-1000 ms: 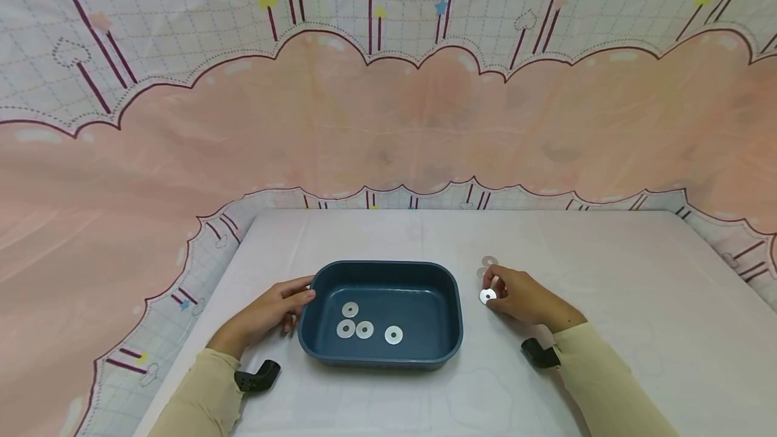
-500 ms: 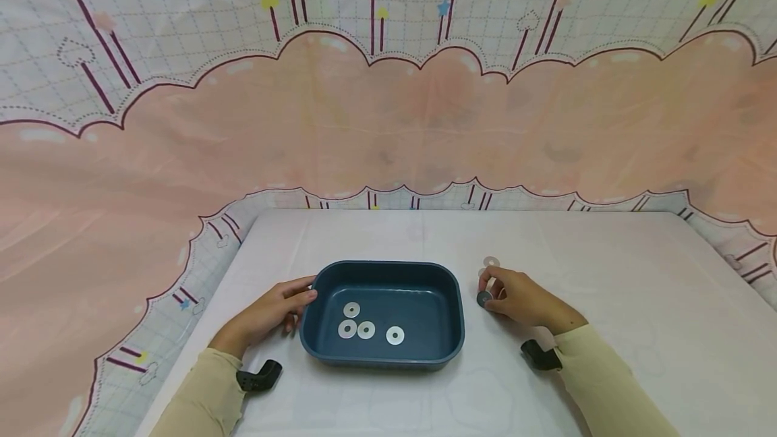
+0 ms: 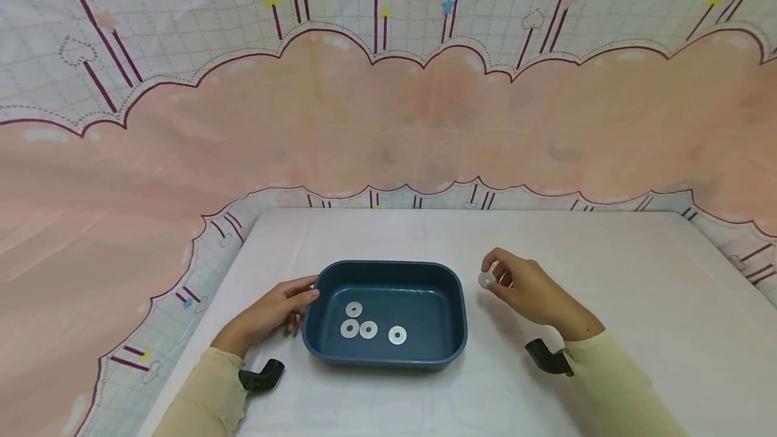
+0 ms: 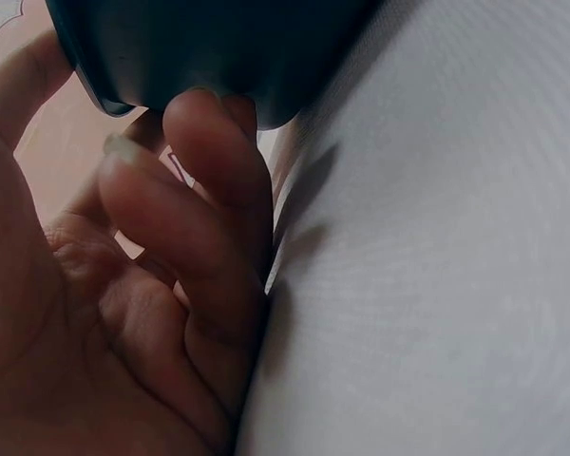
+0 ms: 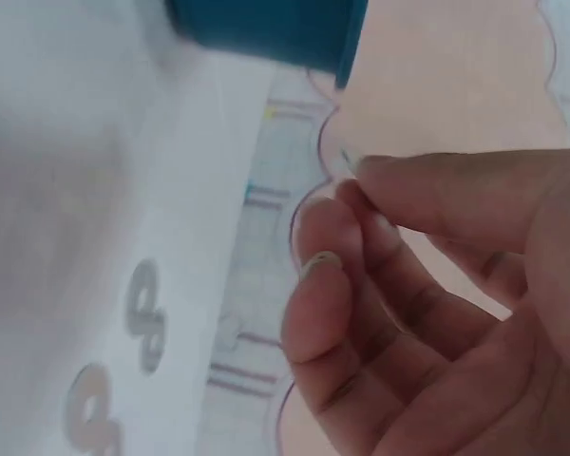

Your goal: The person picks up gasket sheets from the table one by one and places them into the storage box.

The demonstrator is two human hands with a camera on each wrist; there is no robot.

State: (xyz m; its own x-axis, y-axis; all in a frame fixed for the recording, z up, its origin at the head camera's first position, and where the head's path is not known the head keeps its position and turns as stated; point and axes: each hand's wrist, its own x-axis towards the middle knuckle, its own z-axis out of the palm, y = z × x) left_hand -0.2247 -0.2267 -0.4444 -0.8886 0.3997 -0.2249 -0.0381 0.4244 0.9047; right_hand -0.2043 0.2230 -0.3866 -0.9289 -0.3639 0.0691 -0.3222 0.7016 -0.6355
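Observation:
In the head view, my right hand (image 3: 525, 285) pinches a flat washer (image 3: 485, 280) between thumb and fingertips, above the table to the right of a dark blue tray (image 3: 388, 361). My left hand (image 3: 273, 312) holds the tray's left side. Its thumb lies at the rim, and the left wrist view has bent fingers (image 4: 218, 180) up against the tray wall (image 4: 218, 47). Several silver washers (image 3: 397, 335) lie flat on the tray floor, mostly in its left half. More washers (image 5: 144, 304) rest on the table in the right wrist view, hidden behind my right hand in the head view.
A white cloth (image 3: 388, 403) covers the table. Behind it hangs a peach and white patterned curtain (image 3: 388, 127). Each wrist carries a black camera mount, one at the left sleeve (image 3: 262, 376) and one at the right sleeve (image 3: 548, 357).
My right hand has lifted the washer off the table and tilted it, covering the table washers in the head view. My left hand stays on the tray.

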